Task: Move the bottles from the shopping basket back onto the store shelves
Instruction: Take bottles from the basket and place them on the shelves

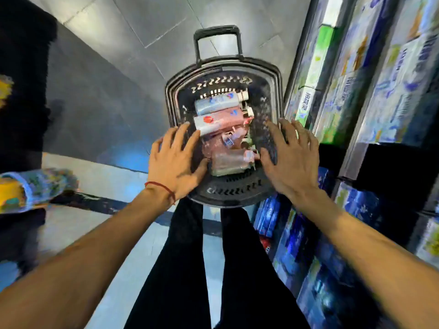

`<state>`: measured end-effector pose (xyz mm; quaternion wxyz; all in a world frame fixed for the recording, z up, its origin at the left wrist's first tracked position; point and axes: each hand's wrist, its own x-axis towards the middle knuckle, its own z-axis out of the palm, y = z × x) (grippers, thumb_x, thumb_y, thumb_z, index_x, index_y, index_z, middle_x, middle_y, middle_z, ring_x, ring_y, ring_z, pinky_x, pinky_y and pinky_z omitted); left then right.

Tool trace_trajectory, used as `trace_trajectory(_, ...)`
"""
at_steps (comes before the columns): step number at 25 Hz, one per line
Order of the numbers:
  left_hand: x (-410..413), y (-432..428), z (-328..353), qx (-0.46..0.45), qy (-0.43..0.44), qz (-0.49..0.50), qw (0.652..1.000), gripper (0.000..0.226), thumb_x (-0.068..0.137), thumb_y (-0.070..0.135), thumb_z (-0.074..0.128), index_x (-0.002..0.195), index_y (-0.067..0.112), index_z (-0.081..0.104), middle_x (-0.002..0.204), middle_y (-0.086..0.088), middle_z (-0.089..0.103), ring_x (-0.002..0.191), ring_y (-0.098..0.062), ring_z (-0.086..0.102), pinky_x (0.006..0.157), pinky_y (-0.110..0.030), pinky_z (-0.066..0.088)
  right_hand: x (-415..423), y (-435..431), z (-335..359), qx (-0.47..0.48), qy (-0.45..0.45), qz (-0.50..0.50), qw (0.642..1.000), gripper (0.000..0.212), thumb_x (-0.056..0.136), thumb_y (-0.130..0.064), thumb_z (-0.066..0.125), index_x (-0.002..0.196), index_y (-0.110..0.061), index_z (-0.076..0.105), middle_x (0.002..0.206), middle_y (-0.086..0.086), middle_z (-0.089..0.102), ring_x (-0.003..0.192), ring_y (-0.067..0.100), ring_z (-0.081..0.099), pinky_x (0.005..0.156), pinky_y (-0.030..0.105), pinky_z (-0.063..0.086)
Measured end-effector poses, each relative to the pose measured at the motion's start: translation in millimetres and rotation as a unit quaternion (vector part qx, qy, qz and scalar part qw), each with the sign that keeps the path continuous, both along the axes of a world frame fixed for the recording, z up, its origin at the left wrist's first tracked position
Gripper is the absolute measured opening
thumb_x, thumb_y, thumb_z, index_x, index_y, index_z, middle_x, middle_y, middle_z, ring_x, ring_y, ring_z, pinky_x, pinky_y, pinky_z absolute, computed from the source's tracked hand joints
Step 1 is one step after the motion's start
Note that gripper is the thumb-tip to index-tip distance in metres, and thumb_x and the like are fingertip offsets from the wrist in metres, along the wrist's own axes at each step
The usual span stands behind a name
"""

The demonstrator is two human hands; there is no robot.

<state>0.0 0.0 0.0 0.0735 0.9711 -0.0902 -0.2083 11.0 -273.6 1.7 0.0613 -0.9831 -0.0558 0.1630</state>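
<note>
Over the shopping basket (279,91): left grip (174,161) and right grip (292,160) are both wide open, fingers spread, holding nothing. The left sits above the basket's left side, fingertips close to the base end of the pink bottle (218,121). The right sits above the right side, fingertips near the cap end of the clear bottle (229,162). Can't tell if either is touching; the frame is motion-blurred. My read: a two-handed reach, one hand per end of the pile, to lift a bottle by both ends or take one per side.

All bottles are in the basket, none shelved. They lie on their sides, caps toward the shelf side. Blue-label bottle (217,102) is farthest from me, the pink one just beside it, then a small bottle (228,139), with the clear one nearest. Probably laid flat so they don't topple in the deep basket.

The basket stands on the floor (114,67) right in front of my legs (249,269), pull handle (217,32) up at the far end, right rim just beside the store shelves (344,96). Parked that close, the transfer is a short swing right. The shelves are packed with boxed goods (317,65). No bottle slot is visible from here, so the target spot is unknown. The task looks barely started.
</note>
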Motion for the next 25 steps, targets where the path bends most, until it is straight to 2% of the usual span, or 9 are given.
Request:
trace_trajectory(5,-20,1,-100,-0.019,0.021,0.203,0.979,0.072,0.091,0.051,0.056,0.155,0.022,0.038,0.167,-0.012,0.021,0.142,-0.040,0.035,0.103,-0.054,0.043,12,-20,-95,0.029,0.005,-0.073,0.997,0.064,0.101,-0.043,0.047,0.157,-0.014,0.038,0.160,0.014,0.040,0.148,0.035,0.034,0.120,0.049,0.029)
trace_trajectory(8,-18,7,-160,-0.048,0.019,0.320,0.946,0.074,0.094,0.046,0.060,0.158,0.025,0.031,0.168,-0.013,0.012,0.144,-0.041,0.028,0.108,-0.059,0.041,20,-31,-154,0.030,0.022,-0.109,0.993,0.072,0.104,-0.043,0.047,0.163,-0.010,0.022,0.166,0.019,0.027,0.153,0.037,0.026,0.125,0.048,0.024)
trace_trajectory(10,-20,9,-190,-0.058,0.029,0.371,0.927,0.079,0.094,0.042,0.061,0.161,0.027,0.022,0.168,-0.012,0.010,0.143,-0.043,0.029,0.108,-0.060,0.041,21,-38,-185,0.015,0.017,-0.126,0.992,0.075,0.105,-0.046,0.046,0.165,-0.011,0.016,0.169,0.018,0.020,0.154,0.036,0.027,0.121,0.049,0.032)
trace_trajectory(11,-21,9,-200,-0.068,0.029,0.378,0.923,0.081,0.096,0.041,0.060,0.163,0.028,0.017,0.168,-0.011,0.010,0.142,-0.043,0.033,0.106,-0.060,0.043,23,-40,-197,0.024,0.018,-0.137,0.990,0.075,0.106,-0.046,0.045,0.166,-0.013,0.014,0.170,0.015,0.019,0.152,0.035,0.032,0.115,0.050,0.042)
trace_trajectory(13,-24,9,-210,-0.085,0.033,0.375,0.922,0.082,0.099,0.039,0.055,0.163,0.033,0.004,0.168,-0.004,0.014,0.136,-0.042,0.043,0.096,-0.060,0.047,23,-43,-211,0.049,0.021,-0.148,0.988,0.071,0.108,-0.043,0.044,0.166,-0.019,0.011,0.172,0.006,0.017,0.134,0.035,0.055,0.080,0.045,0.056)
trace_trajectory(15,-26,8,-216,-0.090,0.036,0.378,0.921,0.080,0.103,0.040,0.049,0.162,0.038,-0.005,0.165,-0.003,0.025,0.127,-0.042,0.051,0.089,-0.058,0.049,18,-46,-220,0.059,0.014,-0.142,0.988,0.066,0.110,-0.040,0.042,0.166,-0.026,0.010,0.171,0.002,0.020,0.105,0.035,0.067,0.058,0.033,0.042)
trace_trajectory(19,-27,3,-224,-0.138,0.010,0.394,0.909,0.074,0.107,0.038,0.043,0.163,0.033,-0.005,0.141,-0.017,0.045,0.108,-0.041,0.053,0.088,-0.050,0.046,14,-51,-228,0.084,0.036,-0.189,0.978,0.063,0.112,-0.038,0.036,0.165,-0.038,0.001,0.141,0.008,0.049,0.081,0.038,0.062,0.060,0.042,0.042)
trace_trajectory(22,-25,0,-229,-0.151,0.002,0.408,0.901,0.072,0.108,0.038,0.042,0.163,0.031,-0.003,0.135,-0.021,0.050,0.111,-0.039,0.049,0.092,-0.046,0.042,15,-48,-233,0.124,0.020,-0.229,0.965,0.060,0.113,-0.032,0.037,0.165,-0.037,0.009,0.136,0.013,0.055,0.096,0.043,0.063,0.072,0.052,0.054)
trace_trajectory(25,-26,1,-229,-0.161,-0.006,0.402,0.901,0.072,0.108,0.039,0.042,0.163,0.034,-0.004,0.132,-0.024,0.053,0.111,-0.040,0.051,0.093,-0.047,0.042,12,-49,-240,0.153,0.000,-0.230,0.961,0.061,0.112,-0.034,0.040,0.165,-0.039,0.010,0.126,0.014,0.060,0.084,0.035,0.063,0.070,0.048,0.053)
